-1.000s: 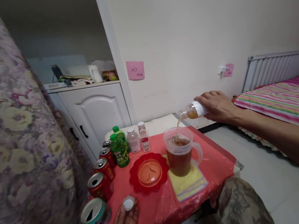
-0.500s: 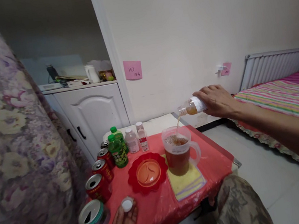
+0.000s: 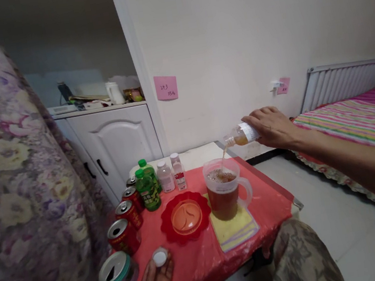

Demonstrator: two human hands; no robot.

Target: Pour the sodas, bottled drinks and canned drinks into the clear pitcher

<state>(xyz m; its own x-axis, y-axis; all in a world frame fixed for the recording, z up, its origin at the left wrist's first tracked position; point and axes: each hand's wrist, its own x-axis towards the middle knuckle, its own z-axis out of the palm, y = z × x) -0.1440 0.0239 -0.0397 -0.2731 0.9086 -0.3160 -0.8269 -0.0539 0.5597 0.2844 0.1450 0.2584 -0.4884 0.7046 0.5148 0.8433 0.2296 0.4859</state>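
My right hand (image 3: 268, 126) is wrapped round a small clear bottle (image 3: 241, 135) with a white label, tipped with its neck to the left. A thin amber stream runs from its mouth into a clear plastic pitcher (image 3: 224, 201), where brown liquid with foam on top stands fairly high. The pitcher rests on a folded yellow cloth (image 3: 237, 234). Low on the left, my left hand (image 3: 155, 280) is palm up, its fingers closed on a white bottle cap (image 3: 160, 257). Between the hands lies a red scalloped plate (image 3: 169, 230) with an orange centre.
Several drink cans (image 3: 120, 235) line the table's left side. Behind them stand green bottles (image 3: 148, 192) and two clear bottles (image 3: 165, 177) with white caps. A red plastic sheet (image 3: 197, 266) covers the table. A bed (image 3: 349, 116) is at right, a floral curtain (image 3: 12, 189) at left.
Almost nothing differs. The bottle stays tipped and liquid keeps running into the pitcher; both hands hold nearly the same positions.
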